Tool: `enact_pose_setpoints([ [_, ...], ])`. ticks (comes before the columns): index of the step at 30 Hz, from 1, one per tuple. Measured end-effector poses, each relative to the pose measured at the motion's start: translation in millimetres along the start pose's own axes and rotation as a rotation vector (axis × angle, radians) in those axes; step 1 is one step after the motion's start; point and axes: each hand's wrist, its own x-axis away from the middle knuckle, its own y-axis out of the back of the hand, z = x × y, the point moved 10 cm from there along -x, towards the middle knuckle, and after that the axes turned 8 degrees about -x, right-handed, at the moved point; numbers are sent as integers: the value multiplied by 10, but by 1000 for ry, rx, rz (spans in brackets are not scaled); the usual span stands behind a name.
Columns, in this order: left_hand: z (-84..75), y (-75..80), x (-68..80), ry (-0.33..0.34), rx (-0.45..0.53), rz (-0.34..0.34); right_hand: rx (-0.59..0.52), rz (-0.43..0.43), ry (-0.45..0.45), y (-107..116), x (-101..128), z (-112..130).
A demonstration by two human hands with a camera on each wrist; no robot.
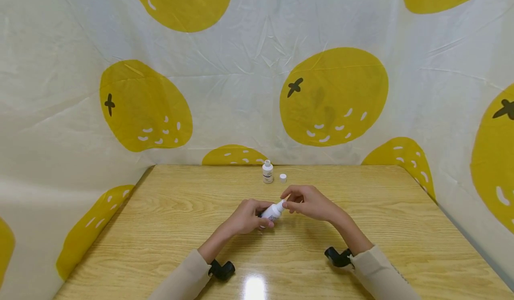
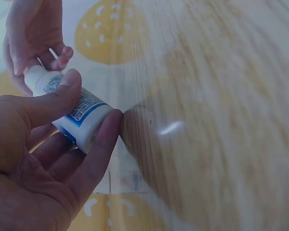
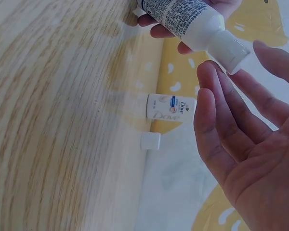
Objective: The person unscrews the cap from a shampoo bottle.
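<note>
Gripping round white plastic bottle (image 3: 178, 20) firmly in left hand (image 1: 246, 217), best centring loose-fingered right hand (image 1: 310, 203), possibly touching, about white cylindrical plastic cap (image 3: 228, 51).

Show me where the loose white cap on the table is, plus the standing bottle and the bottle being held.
Loose white cap (image 1: 283, 178): head view, on its side.
Standing bottle (image 1: 267, 174): head view, on its body.
Held bottle (image 3: 183, 21): right wrist view, on its printed label.
</note>
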Motion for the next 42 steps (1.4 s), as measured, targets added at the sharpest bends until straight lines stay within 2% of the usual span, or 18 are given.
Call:
enact_pose_setpoints([
  [9, 21, -12, 1, 9, 21, 8, 4, -19, -28, 12, -1, -15],
  [25, 25, -15, -3, 16, 27, 13, -5, 8, 4, -8, 4, 5],
  [34, 10, -14, -6, 12, 12, 15, 9, -11, -20, 14, 8, -11],
  [42, 11, -14, -4, 13, 7, 14, -25, -14, -25, 5, 0, -15],
])
